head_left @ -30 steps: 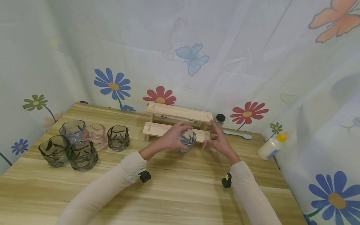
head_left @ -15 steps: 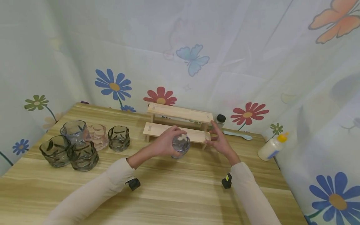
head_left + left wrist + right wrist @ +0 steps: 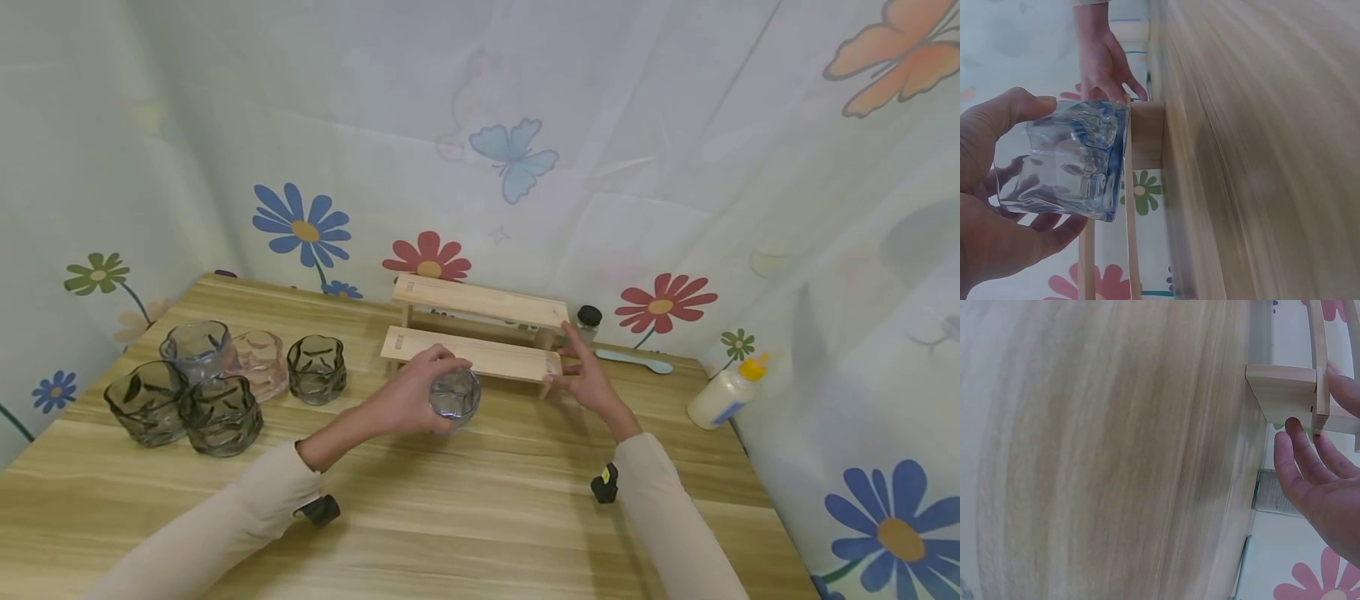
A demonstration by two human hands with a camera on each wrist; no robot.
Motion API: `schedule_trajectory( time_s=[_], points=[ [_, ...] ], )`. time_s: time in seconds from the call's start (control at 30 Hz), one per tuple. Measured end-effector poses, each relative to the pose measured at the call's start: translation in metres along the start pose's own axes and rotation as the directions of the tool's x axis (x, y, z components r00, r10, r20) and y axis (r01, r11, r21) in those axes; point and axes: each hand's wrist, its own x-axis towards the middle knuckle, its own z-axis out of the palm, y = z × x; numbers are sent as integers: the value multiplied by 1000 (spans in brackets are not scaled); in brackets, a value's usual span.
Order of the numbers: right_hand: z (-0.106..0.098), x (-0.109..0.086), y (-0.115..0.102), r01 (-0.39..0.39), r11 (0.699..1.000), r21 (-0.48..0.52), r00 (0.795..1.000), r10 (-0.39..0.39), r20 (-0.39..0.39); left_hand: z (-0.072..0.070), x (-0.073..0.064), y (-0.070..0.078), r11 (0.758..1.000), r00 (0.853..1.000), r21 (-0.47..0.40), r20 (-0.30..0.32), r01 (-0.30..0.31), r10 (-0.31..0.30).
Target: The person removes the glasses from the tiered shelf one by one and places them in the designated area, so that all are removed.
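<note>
My left hand [image 3: 405, 398] holds a clear, bluish faceted drinking glass [image 3: 457, 395] round its side, in front of the wooden two-tier shelf [image 3: 480, 302]. In the left wrist view, the glass [image 3: 1072, 156] is tipped sideways to the camera, with thumb and fingers on opposite sides. At the shelf's right end is my right hand [image 3: 590, 382]. Seen from the right wrist, thumb and fingers of that hand [image 3: 1335, 497] lie on either side of the lower board's end [image 3: 1321, 400]. Neither shelf board carries a glass.
Several tinted glasses stand at the left, among them a pink one [image 3: 260, 364] and a dark grey one [image 3: 317, 368]. Behind the shelf's right end is a black-lidded jar [image 3: 588, 320]. A pale blue spoon [image 3: 633, 360] and a yellow-capped bottle [image 3: 723, 396] lie farther right.
My left hand has carried the bluish glass leftward and slightly nearer, away from the lower board's right half. The right hand has stayed at the shelf's end.
</note>
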Motion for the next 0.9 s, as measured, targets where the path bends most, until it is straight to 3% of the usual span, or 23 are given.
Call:
schedule_trajectory(
  time_s=[0.3, 0.5, 0.9],
  points=[
    [1, 12, 33, 3, 1000, 9, 1000, -3, -19, -7, -17, -6, 1000, 1000, -1, -3, 30, -30],
    [1, 14, 36, 10, 1000, -6, 999, -10, -32, -12, -30, -13, 1000, 999, 1, -17, 28, -28],
    [2, 15, 35, -9, 1000, -1, 999, 9, -34, -25, -57, -30, 992, 993, 60, -57, 111, -107]
  ],
)
